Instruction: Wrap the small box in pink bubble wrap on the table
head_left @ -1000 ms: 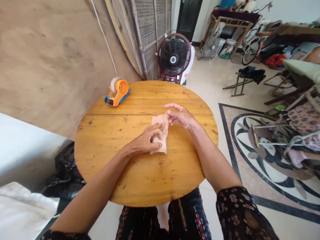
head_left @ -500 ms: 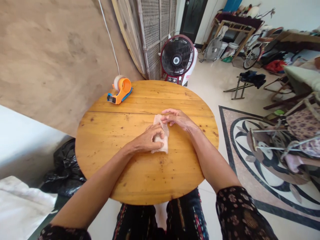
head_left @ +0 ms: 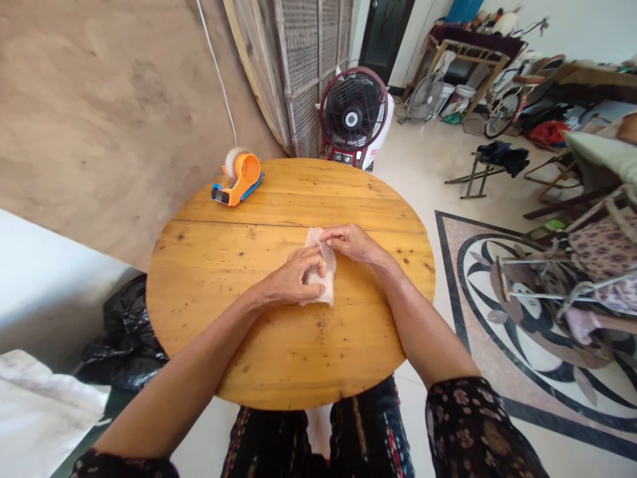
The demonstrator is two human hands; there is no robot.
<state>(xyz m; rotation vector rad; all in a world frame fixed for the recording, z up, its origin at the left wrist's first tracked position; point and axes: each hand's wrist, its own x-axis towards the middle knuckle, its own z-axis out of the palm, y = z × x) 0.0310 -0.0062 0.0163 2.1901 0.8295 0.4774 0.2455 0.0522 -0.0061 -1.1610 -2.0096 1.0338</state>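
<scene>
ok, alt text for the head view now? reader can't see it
A person's left hand lies over a pale crinkled bundle on a round wooden table, with the right hand at the bundle's far end. An orange-and-blue tape dispenser sits near the table's far left edge; a fan stands beyond.

Bare tabletop [head_left: 204, 265] is leaving room beyond the pale wrap [head_left: 326, 293] and on its near side; the left hand [head_left: 298, 275] is blocking its left, the right hand [head_left: 352, 243] its far-right corner; a tape dispenser [head_left: 241, 180] is standing beyond, leftward.
</scene>
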